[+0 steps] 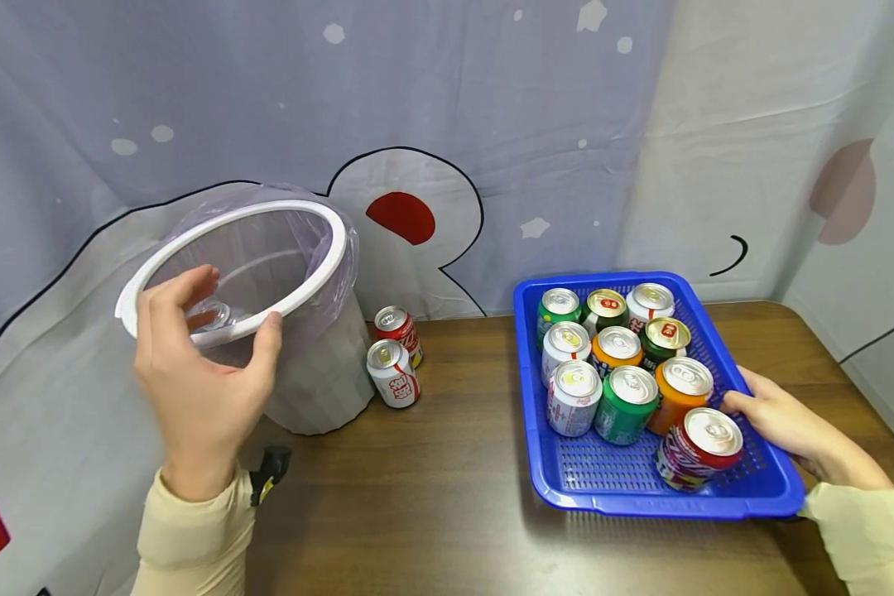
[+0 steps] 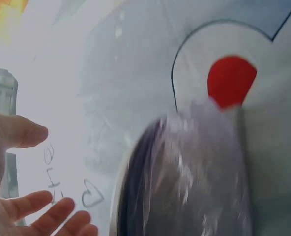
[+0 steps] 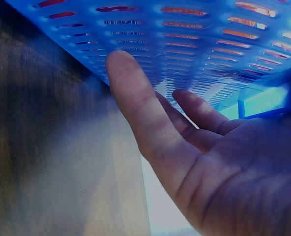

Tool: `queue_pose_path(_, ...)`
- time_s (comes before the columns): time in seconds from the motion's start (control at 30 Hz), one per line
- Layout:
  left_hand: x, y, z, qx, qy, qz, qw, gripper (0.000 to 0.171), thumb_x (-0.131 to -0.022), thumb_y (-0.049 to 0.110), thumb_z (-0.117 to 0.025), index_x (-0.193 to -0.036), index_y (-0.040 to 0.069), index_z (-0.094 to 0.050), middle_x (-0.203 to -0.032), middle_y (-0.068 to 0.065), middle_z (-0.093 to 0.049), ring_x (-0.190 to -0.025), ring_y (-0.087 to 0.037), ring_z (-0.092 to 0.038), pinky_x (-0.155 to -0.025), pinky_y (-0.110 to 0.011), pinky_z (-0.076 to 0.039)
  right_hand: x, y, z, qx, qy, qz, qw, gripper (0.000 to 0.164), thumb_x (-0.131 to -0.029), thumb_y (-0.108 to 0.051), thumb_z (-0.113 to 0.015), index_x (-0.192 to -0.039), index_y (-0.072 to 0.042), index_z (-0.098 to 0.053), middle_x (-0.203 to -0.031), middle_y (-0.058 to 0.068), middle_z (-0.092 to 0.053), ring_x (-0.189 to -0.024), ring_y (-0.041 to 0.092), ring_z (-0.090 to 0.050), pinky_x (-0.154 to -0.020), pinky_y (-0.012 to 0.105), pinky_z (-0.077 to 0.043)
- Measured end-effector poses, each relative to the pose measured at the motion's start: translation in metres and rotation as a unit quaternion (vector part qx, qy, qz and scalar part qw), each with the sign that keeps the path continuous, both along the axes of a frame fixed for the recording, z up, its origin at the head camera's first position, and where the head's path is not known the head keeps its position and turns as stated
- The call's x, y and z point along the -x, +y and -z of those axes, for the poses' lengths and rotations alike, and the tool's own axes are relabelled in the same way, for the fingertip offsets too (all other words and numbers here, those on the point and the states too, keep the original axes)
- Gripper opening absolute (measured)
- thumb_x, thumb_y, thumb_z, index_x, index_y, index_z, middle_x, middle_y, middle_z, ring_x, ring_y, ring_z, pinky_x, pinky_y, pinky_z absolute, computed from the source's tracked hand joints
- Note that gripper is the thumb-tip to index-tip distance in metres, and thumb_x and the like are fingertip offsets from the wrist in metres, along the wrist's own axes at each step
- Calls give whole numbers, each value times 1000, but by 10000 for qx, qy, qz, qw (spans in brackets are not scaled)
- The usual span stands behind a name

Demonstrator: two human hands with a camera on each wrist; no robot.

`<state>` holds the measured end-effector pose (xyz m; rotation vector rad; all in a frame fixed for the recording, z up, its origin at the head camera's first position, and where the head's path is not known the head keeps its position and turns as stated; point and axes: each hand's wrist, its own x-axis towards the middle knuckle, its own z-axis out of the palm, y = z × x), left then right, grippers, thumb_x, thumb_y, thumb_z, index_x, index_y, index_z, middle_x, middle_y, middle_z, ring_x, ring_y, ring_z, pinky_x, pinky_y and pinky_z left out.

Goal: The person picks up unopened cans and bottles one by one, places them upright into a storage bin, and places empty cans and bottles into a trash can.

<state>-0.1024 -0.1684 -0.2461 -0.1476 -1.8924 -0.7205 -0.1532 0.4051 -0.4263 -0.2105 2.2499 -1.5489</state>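
Note:
My left hand (image 1: 201, 372) is raised in front of the near rim of a pale bin (image 1: 320, 372). Its thumb and fingers are spread apart, with nothing between them; the left wrist view also shows the left hand (image 2: 32, 196) empty. A white ring (image 1: 335, 248) holds a thin purple-tinted bag (image 1: 346, 281) over the bin's mouth. My right hand (image 1: 782, 418) holds the right side of a blue plastic basket (image 1: 588, 502), its thumb at the rim. In the right wrist view, its fingers (image 3: 135, 93) lie against the slotted basket wall. Several drink cans (image 1: 633, 385) stand inside.
Beside the bin, a white can (image 1: 393, 374) and a red can (image 1: 395, 323) stand on the wooden table (image 1: 432, 497). One dark red can (image 1: 700, 447) leans at the basket's near right. A patterned curtain (image 1: 477, 124) hangs behind. A clear or silvery object (image 1: 218, 313) lies inside the bin.

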Motion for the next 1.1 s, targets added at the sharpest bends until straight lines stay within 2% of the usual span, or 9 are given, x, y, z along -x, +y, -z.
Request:
queue_pose_path(0.1,-7,16,5,-136,187,394,9990,54,-68,21,-77,-117,3,-63,-110,-9,-65,-104,-24,-61,-84,-20,-49,0,0,0,1,-10,-12,10000,54,-95,-2,-37,-143,8,-14,-111,26,-57,-82,23,-68,-66,46,-58)
queue_pose_path(0.27,-15,43,17,-146,243,1008,9945,51,-71,17,-75,-113,-7,-61,-104,-19,-64,-98,-29,-60,-83,-23,-50,0,0,0,-41,28,-10,10000,56,-94,-2,-37,-144,8,-14,-113,27,-56,-83,22,-68,-66,45,-58)
queue_pose_path(0.37,-16,53,32,-75,25,1218,9925,50,-71,12,-74,-113,-10,-59,-104,-22,-62,-97,-31,-60,-83,-23,-49,0,0,0,-49,32,-1,10000,56,-94,-2,-37,-144,8,-14,-113,26,-56,-84,22,-67,-67,45,-58)
queue_pose_path(0.43,-14,53,47,-16,-245,1295,9913,52,-69,9,-76,-115,-9,-58,-107,-20,-62,-99,-30,-60,-83,-24,-49,0,0,0,-33,16,11,10000,56,-94,-2,-38,-144,8,-14,-112,25,-57,-84,22,-67,-67,45,-58)
queue_pose_path(0.63,1,40,108,43,-1354,1240,9830,63,-72,16,-79,-128,1,-52,-118,-9,-59,-109,-20,-58,-83,-29,-51,0,0,1,-5,22,12,10000,55,-94,-2,-37,-143,7,-15,-111,26,-57,-82,23,-68,-65,46,-58)
queue_pose_path(0.73,4,39,131,-2,-1953,1106,9745,70,-74,22,-79,-134,5,-47,-124,-8,-55,-116,-17,-54,-86,-32,-51,0,0,1,-5,32,17,10000,55,-94,-2,-37,-143,7,-15,-111,26,-57,-82,24,-68,-65,47,-58)
queue_pose_path(0.87,6,42,149,-60,-2538,926,9628,78,-76,26,-78,-140,5,-39,-128,-11,-49,-120,-19,-50,-91,-35,-51,0,0,1,32,-15,21,10000,56,-94,-2,-38,-144,6,-14,-112,27,-56,-83,24,-68,-65,47,-58)
queue_pose_path(1.1,13,45,170,31,-3134,748,9467,89,-76,33,-77,-145,2,-30,-135,-15,-42,-124,-26,-48,-96,-39,-48,0,0,0,-9,-35,22,10000,58,-94,-3,-37,-146,6,-12,-116,31,-54,-84,24,-68,-65,48,-58)
